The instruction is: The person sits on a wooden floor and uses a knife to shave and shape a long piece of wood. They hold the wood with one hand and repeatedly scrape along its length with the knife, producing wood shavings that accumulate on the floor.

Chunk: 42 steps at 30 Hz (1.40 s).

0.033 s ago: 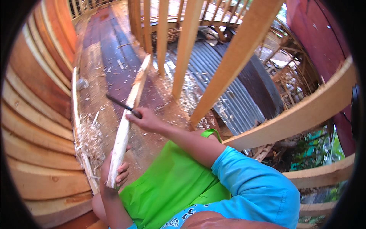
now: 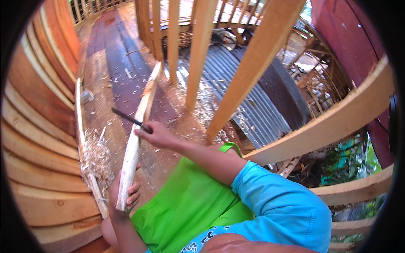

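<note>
A long pale wooden stick [image 2: 142, 107] slants from my lap out across the plank floor. My left hand [image 2: 128, 193] grips its near end, just above my knee. Held farther up the stick, my right hand [image 2: 157, 135] is closed on the handle of a dark knife [image 2: 126, 118]. The blade lies across the stick's left side, pointing up-left. My green shorts [image 2: 190, 202] and blue sleeve [image 2: 278, 202] fill the lower middle.
A curved plank wall [image 2: 38, 114] rises at the left, with wood shavings [image 2: 98, 158] heaped at its foot. Upright wooden posts [image 2: 198, 55] and a slanted rail [image 2: 337, 122] stand ahead and right. Beyond them lies corrugated metal sheeting [image 2: 253, 97].
</note>
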### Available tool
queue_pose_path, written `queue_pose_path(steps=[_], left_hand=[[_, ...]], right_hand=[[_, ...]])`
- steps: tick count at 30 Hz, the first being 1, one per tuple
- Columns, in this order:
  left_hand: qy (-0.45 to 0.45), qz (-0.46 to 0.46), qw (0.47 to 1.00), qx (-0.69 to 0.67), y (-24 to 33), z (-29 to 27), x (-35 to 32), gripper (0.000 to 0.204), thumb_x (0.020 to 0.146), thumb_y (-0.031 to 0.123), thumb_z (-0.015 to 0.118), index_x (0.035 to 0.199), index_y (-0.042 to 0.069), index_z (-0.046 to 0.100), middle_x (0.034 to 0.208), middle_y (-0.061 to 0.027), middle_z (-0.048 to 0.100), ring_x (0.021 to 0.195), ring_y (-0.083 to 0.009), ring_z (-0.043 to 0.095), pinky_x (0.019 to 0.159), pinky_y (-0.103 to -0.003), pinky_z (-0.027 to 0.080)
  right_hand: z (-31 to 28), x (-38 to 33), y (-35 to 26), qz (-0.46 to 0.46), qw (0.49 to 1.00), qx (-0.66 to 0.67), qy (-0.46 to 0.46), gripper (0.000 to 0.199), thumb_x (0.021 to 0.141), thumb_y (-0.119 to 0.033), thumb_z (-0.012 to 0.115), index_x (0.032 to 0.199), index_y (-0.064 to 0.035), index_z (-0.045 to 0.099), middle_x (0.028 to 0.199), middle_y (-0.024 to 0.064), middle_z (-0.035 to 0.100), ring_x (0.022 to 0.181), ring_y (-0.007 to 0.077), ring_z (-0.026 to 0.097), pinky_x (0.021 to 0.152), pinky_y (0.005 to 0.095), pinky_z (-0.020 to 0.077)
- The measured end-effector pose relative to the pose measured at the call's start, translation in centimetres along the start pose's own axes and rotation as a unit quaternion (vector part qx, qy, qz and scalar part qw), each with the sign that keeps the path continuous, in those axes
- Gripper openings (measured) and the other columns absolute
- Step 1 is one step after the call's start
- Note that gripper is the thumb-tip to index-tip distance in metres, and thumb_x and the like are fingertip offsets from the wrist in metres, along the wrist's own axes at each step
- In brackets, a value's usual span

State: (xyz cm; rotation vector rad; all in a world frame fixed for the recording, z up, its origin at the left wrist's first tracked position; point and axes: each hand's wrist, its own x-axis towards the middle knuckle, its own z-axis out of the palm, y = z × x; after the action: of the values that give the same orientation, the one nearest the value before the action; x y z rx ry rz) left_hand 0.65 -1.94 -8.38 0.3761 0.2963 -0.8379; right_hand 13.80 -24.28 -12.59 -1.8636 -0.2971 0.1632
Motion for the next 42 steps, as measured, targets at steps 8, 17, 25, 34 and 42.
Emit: queue_pose_path(steps=[8,17,25,34,42], left_hand=[[0.054,0.050,0.994,0.083,-0.2,0.1,1.2,0.059,0.100,0.045,0.029,0.141,0.002,0.032,0.056,-0.0044,0.042,0.031,-0.0135,0.039,0.026,-0.026,0.034],[0.020,0.055,0.996,0.063,1.0,0.7,0.6,0.064,0.099,0.047,0.032,0.136,-0.005,0.034,0.057,-0.0053,0.044,0.032,-0.0141,0.040,0.028,-0.025,0.036],[-0.004,0.048,0.992,0.113,2.8,-2.5,0.0,0.064,0.098,0.050,0.033,0.125,-0.007,0.040,0.064,-0.0072,0.048,0.037,-0.0121,0.046,0.026,-0.022,0.035],[0.014,0.034,0.986,0.164,2.5,-2.0,0.1,0.043,0.097,0.039,0.048,0.109,-0.002,0.048,0.061,-0.0045,0.046,0.038,-0.0129,0.046,0.033,-0.024,0.038],[0.082,-0.024,0.961,0.263,2.4,-1.3,0.7,0.049,0.097,0.036,0.045,0.121,-0.007,0.047,0.075,-0.0062,0.053,0.054,-0.0141,0.052,0.041,-0.027,0.044]], right_hand=[[-0.3,0.2,0.4,0.009,1.000,-0.016,-0.006,0.050,0.087,-0.049,0.061,0.076,0.0006,0.063,0.061,0.0066,0.055,0.061,0.0159,0.052,0.058,0.0364,0.0412],[-1.0,1.9,3.2,-0.059,0.998,-0.016,-0.026,0.029,0.096,-0.025,0.050,0.091,0.0002,0.064,0.073,0.0105,0.060,0.074,0.0162,0.057,0.066,0.0331,0.0451],[-1.3,-0.7,2.2,-0.065,0.995,-0.008,-0.081,0.022,0.091,-0.019,0.064,0.103,-0.0035,0.054,0.073,-0.0016,0.058,0.068,0.0047,0.051,0.060,0.0244,0.0404],[-0.8,-1.0,2.7,0.021,0.993,0.016,-0.113,0.028,0.092,-0.024,0.062,0.078,0.0005,0.057,0.065,-0.0022,0.052,0.062,0.0068,0.046,0.055,0.0271,0.0377],[-0.1,-1.3,3.2,0.006,0.992,-0.066,-0.110,0.038,0.098,-0.033,0.050,0.082,-0.0011,0.061,0.067,0.0016,0.055,0.061,0.0099,0.049,0.056,0.0299,0.0402]])
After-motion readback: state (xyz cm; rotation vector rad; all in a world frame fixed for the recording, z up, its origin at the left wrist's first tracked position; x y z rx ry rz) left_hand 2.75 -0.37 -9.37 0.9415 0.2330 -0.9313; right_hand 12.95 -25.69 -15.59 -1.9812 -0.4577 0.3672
